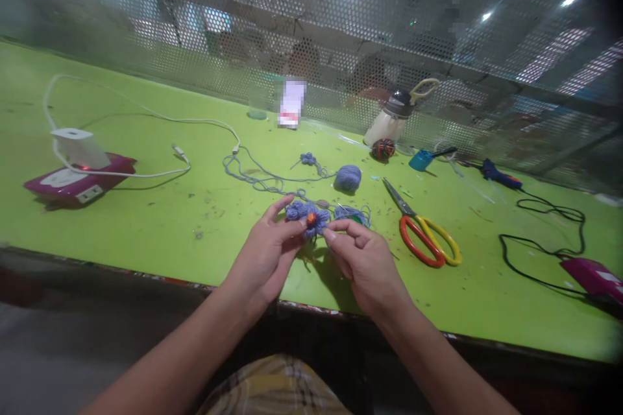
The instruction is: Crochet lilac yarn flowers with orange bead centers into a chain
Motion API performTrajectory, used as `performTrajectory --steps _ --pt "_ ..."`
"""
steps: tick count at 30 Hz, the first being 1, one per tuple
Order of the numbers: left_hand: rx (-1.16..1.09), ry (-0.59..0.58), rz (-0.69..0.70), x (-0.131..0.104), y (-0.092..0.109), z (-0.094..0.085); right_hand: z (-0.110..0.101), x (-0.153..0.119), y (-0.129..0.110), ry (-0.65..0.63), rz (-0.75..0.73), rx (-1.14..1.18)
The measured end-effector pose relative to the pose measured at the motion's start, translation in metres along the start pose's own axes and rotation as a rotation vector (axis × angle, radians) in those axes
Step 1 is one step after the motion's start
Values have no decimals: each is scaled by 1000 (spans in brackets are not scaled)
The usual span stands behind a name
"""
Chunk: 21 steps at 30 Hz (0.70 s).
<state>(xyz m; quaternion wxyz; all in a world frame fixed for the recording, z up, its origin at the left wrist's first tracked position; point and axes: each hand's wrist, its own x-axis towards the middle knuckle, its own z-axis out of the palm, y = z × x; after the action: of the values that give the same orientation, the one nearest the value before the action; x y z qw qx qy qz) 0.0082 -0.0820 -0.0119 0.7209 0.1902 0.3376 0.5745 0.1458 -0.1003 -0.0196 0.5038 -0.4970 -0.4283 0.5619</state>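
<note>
My left hand (267, 243) grips a purple yarn flower (318, 223) with an orange-red centre, its thumb pressed near the middle. At the flower's right edge, the fingertips of my right hand (366, 259) are pinched together on a petal; whether they also hold a thin strand or tool cannot be made out. Just behind the flower lies loose purple yarn (363, 213) around something green. A purple yarn ball (348, 178) sits farther back, its strand trailing left. Left of the ball is a small purple yarn piece (307, 158).
Red-and-yellow-handled scissors (421, 233) lie right of my hands. Behind them are a dark multicoloured yarn ball (383, 149), a bottle (389, 120), a blue pot (421, 159) and a glue gun (501, 174). A phone (292, 104) leans against the mesh panel. A power strip (80, 181) with charger stands left.
</note>
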Motion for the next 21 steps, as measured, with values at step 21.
performTrajectory --steps 21 --pt "1182 -353 867 14 9 -14 10 11 -7 -25 125 249"
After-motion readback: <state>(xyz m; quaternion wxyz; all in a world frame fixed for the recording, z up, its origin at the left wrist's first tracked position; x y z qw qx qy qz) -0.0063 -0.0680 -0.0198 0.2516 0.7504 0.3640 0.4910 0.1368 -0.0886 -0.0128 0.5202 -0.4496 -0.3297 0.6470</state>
